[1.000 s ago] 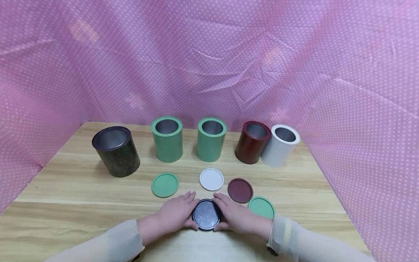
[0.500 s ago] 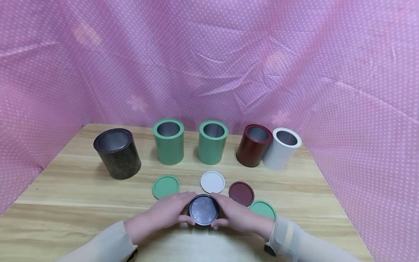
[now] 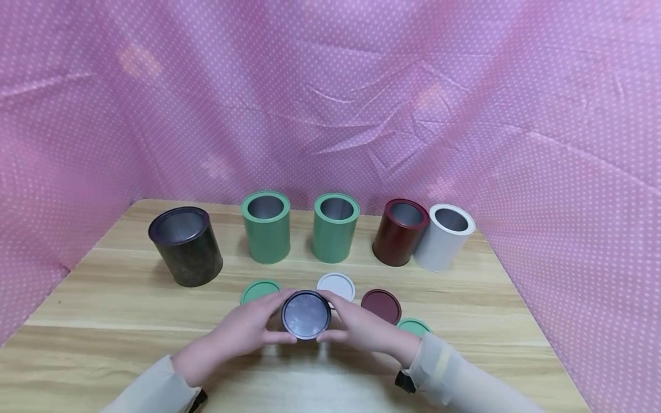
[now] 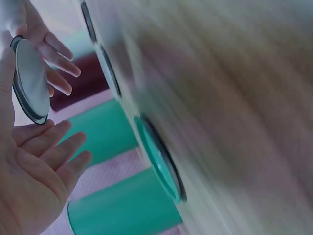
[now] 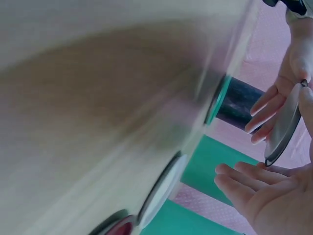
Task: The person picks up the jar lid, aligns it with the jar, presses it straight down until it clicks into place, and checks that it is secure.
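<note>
A dark round lid (image 3: 307,315) is held between both hands at its rim. My left hand (image 3: 240,330) pinches its left edge, with thumb near and forefinger at the far side. My right hand (image 3: 364,328) grips the opposite edge the same way. In both wrist views the lid (image 4: 32,81) hangs raised above the table, its pale underside showing, while the other fingers extend below it. A green lid (image 3: 260,288) and a white lid (image 3: 341,284) lie just beyond the hands, partly covered in the head view.
A dark can (image 3: 191,261), two green cans (image 3: 268,241), a dark red can (image 3: 395,244) and a white can (image 3: 439,249) stand open along the back. A maroon lid (image 3: 381,306) and a second green lid (image 3: 415,326) lie at right. Pink dotted cloth surrounds the wooden table.
Both hands have lifted the dark lid off the table and carried it up and slightly left. The cans and other lids have stayed in place.
</note>
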### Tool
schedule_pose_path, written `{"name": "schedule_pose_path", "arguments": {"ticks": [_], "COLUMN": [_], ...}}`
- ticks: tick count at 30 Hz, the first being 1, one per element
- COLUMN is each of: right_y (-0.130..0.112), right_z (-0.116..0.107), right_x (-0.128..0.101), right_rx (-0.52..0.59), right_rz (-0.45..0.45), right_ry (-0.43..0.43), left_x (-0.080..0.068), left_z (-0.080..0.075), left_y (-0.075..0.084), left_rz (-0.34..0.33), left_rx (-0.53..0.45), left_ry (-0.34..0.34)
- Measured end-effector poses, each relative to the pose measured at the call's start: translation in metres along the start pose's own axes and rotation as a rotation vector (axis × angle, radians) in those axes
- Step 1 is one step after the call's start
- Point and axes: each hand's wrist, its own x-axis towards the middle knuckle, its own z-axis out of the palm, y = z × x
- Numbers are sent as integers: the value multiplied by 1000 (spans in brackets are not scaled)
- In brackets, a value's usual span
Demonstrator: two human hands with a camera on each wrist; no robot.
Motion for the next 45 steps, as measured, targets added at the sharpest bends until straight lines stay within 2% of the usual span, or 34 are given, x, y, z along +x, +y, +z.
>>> {"name": "schedule_pose_path", "arguments": {"ticks": [3,9,15,20,26,34,39,43,45], "right_y": [-4,-14,-25,-36,-51,-72,-83,-90,-95], "right_z": [-2,-6,-9,-9,-9,-12,-8,-4,-1], "right_x": [8,28,46,63,89,119,132,141,146], "right_rx": [18,31,65,89,154,246,300,315,339], "right_rz": [-42,-172,-206,-215,-283,-349,-373,-362,-362], "right_ry": [18,109,148,149,119,109,97,115,116], "left_x": [-3,-11,-15,-21,-30,-39,-47,-54,-58], "left_z": [-5,-20,-38,-52,-72,-97,-106,-113,-118], "left_y": [-1,-5,-8,-15,-23,-32,-38,-43,-46], "left_rz": [-43,-106,-140,-153,-162,-184,-192,-216,-253], "left_rx": [-11,0,-5,-15,-27,-45,-67,-89,-96], "left_ry": [44,144,214,268,312,415,460,466,458]}}
